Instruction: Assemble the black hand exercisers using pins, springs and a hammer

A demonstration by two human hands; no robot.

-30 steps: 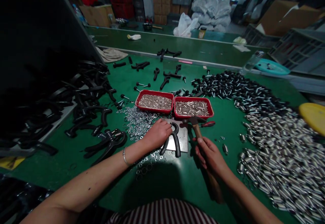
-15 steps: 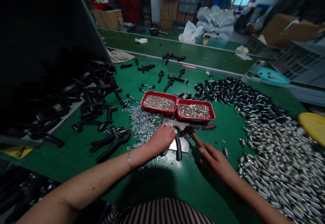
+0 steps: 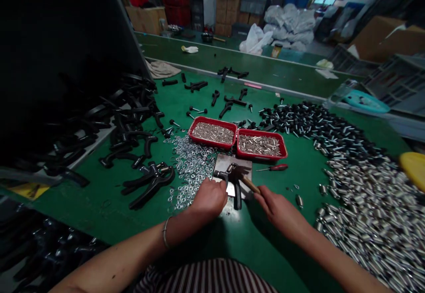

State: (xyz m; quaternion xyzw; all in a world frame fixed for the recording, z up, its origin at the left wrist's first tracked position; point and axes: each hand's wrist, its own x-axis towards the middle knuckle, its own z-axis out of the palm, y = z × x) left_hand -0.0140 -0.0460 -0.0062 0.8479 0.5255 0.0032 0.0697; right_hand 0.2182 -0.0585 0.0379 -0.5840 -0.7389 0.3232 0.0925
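Note:
My right hand (image 3: 275, 205) is closed around the wooden handle (image 3: 251, 184) of a hammer. Its dark head (image 3: 236, 171) is at the top of a black two-handled spring grip (image 3: 237, 194), and I cannot tell whether they touch. My left hand (image 3: 210, 196) is closed on the left handle of that grip, mostly hiding it. Under the grip lies a square metal plate (image 3: 246, 164). To the plate's right is a screwdriver with a red handle (image 3: 278, 167). Loose metal rings (image 3: 191, 164) are spread left of the plate.
Two red trays (image 3: 212, 144) of small metal parts stand behind the plate. Another black grip (image 3: 152, 184) lies at left, near a grey crate (image 3: 128, 36) of black handles. Black-headed screws (image 3: 308, 118) and metal springs (image 3: 375, 213) are heaped at right.
My left hand has moved down toward me, from the top of the spring grip to its left handle. The hammer head has shifted left over the grip. The view has shifted slightly.

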